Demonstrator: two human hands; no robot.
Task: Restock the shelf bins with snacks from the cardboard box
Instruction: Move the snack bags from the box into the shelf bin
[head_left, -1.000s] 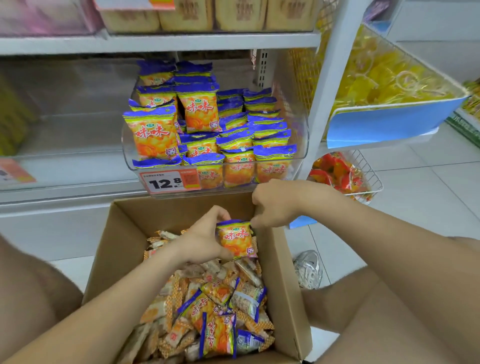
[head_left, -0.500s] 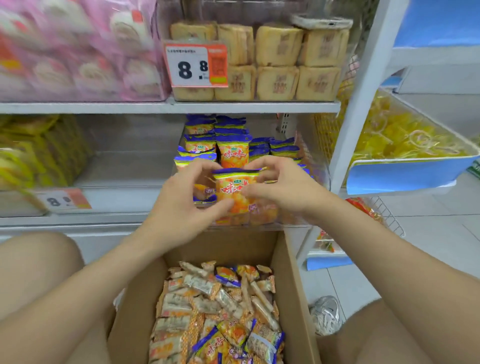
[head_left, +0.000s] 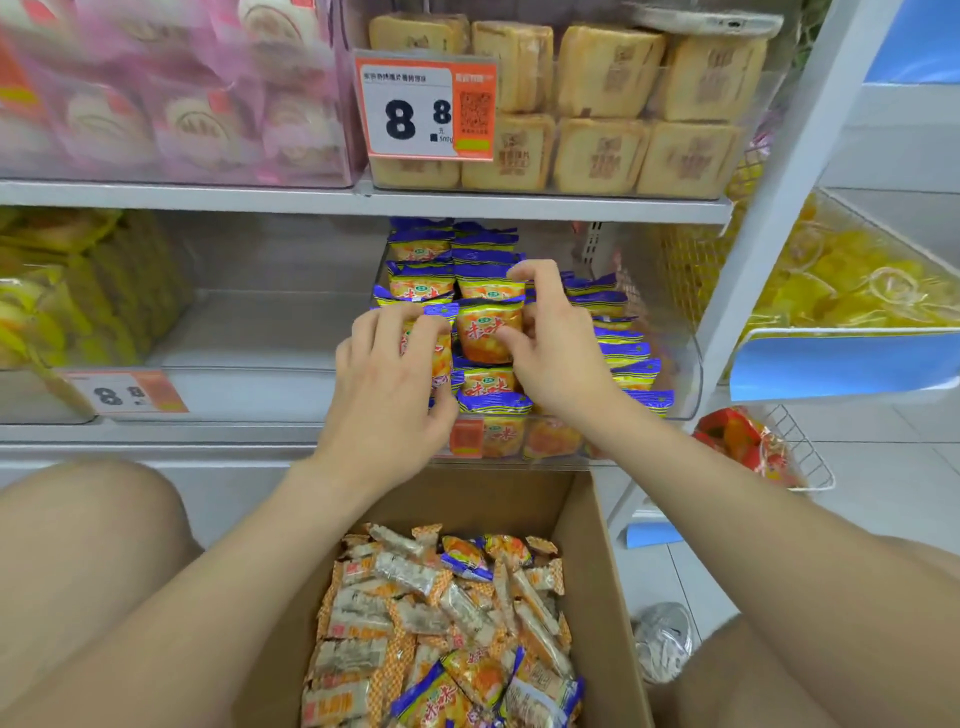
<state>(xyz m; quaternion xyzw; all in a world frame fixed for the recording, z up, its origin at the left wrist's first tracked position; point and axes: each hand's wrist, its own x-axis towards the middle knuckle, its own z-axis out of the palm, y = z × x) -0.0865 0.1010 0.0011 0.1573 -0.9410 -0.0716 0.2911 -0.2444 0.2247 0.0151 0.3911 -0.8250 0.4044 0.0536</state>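
right hand (head_left: 553, 345): fingers pinch 1 orange pack (head_left: 488, 332) | left hand (head_left: 384, 379): fingers curled on 1 left pack (head_left: 437, 364) | 1 clear bin (head_left: 678, 364) far | 1 cardboard box (head_left: 597, 571) near

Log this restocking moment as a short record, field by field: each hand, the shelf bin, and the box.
right hand: pinches an orange packet over the stacked rows
left hand: fingers curled over a neighbouring packet in the bin
clear bin: on the middle shelf, holds rows of matching packets
cardboard box: open, below the shelf, holds loose snacks
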